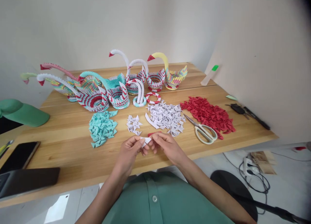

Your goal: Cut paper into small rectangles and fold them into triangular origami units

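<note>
Near the table's front edge, my left hand (131,149) pinches a small white folded paper piece (146,141). My right hand (166,145) is closed at the other end of that piece, its fingers almost meeting the left ones. A bit of red paper (151,134) shows just behind the right fingertips. Beyond the hands lie a small group of white pieces (133,124) and a larger white pile (167,117). Teal pieces (102,128) are heaped to the left, red pieces (209,113) to the right. Scissors (205,134) rest between the white and red piles.
Several folded paper swans (93,100) stand along the back of the wooden table (73,159). A red and white ring (153,98) lies before them. At left are a phone (19,156) and a dark box (29,182); at right, keys (238,109) and a black pen-like item (257,118).
</note>
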{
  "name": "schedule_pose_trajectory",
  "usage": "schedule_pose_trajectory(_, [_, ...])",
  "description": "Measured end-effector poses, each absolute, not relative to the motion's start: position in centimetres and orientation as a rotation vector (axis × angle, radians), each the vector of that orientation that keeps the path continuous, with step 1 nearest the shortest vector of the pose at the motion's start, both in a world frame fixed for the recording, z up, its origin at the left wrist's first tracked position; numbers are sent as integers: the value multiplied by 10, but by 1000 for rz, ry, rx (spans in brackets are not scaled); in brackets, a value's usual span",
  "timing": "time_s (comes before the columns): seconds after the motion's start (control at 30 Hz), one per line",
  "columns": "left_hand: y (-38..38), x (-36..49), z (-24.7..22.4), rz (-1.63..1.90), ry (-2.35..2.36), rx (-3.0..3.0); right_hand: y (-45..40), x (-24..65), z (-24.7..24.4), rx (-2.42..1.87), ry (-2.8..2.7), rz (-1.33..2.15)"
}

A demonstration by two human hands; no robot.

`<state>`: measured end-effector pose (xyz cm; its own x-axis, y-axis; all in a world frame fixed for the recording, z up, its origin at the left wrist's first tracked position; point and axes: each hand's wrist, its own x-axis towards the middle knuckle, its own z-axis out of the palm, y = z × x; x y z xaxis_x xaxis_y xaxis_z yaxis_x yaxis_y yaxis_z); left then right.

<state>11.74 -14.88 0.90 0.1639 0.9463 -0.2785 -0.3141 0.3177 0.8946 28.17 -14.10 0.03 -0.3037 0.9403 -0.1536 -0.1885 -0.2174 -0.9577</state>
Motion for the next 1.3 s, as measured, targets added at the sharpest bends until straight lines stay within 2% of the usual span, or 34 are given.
schedule_pose_trajectory(0.27, [-147,119,10,1054,980,741,-138,276,-8,-988,-1035,1741])
schedule_pose_trajectory(0.53, [-145,120,2,1068,1039,884,-134,280,-4,-1052,-1195,1632])
schedule_pose_trajectory(0.73, [-143,120,2,1077,1136,998,-133,280,1,-1189,-1553,1240])
schedule_pose_trajectory(0.93, [-138,113,0,1042,1011,772,-129,292,1,-1202,-1739,987])
schedule_pose_trajectory(1.1, [-137,112,3,1013,935,673,-123,296,-3,-989,-1986,586])
schedule_pose_trajectory(1.2, [-137,113,3,1001,918,659,-123,293,-1,-950,-1975,635])
schedule_pose_trajectory(1.3, [-137,112,1,1000,923,656,-123,290,0,-1120,-1700,949])
